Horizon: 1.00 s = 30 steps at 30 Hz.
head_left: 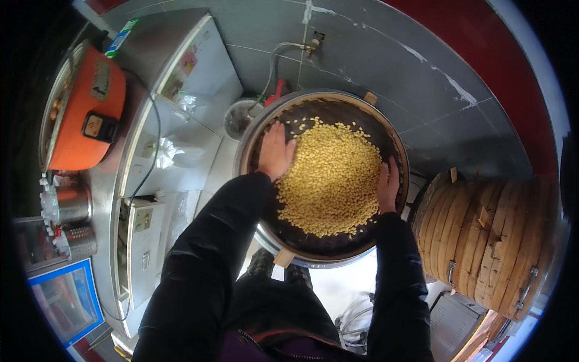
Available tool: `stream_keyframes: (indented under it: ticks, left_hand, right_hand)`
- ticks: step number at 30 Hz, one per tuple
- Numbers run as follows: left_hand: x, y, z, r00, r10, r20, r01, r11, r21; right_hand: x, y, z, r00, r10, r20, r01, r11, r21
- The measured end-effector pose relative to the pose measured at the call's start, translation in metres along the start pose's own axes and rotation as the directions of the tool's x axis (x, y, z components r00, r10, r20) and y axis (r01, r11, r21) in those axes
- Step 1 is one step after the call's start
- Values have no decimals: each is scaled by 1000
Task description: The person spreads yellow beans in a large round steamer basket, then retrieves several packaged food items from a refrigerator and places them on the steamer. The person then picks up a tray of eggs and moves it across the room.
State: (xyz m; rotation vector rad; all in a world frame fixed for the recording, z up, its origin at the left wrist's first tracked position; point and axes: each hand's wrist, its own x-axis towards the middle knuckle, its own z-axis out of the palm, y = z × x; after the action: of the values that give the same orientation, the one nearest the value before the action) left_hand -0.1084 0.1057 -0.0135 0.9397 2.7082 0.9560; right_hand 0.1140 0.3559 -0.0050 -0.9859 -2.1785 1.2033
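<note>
I watched the person bend over a round, shallow tray [373, 119] with a dark bottom, set on top of a wider round tub [319, 264]. Yellow beans [329, 175] lay heaped in the tray, spread over most of its middle, with a few strays scattered near the far edge.

The left hand [276, 151] rested against the left side of the heap, its fingers straight and close together, pointing away from the body and gripping nothing that I could see. The right hand [388, 185] stood at the opposite side of the beans, close by the tray's rim, its fingers stretched out too; whether any beans lay under that palm I couldn't tell. Both arms were in puffy black sleeves [205, 247].

Ends of pale wood [283, 258] stuck out from beneath the tray on its near and far sides. Just behind it, to the left, sat a small bucket [240, 117], and a hose [272, 63] ran down toward it from a tap [310, 47] on the grey tiled wall [398, 72]. Big bamboo steamers [488, 241] stood on the right, and an orange electric pot [93, 108] was on the steel counter [107, 187] at the left.
</note>
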Motion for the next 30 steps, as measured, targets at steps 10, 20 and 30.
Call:
stream_keyframes:
  ticks: [10,20,30]
  left_hand:
    - [67,40,35,909,193,369,-180,981,-70]
    - [83,72,40,784,399,475,-231,898,-374]
    - [39,29,-2,953,207,222,-179,974,-138]
  right_hand:
    - [95,-19,44,917,-49,396,144,967,-213]
    - [94,-50,61,759,-167,630,240,970,-32]
    - [97,-13,33,852,-68,519,199,959,-200]
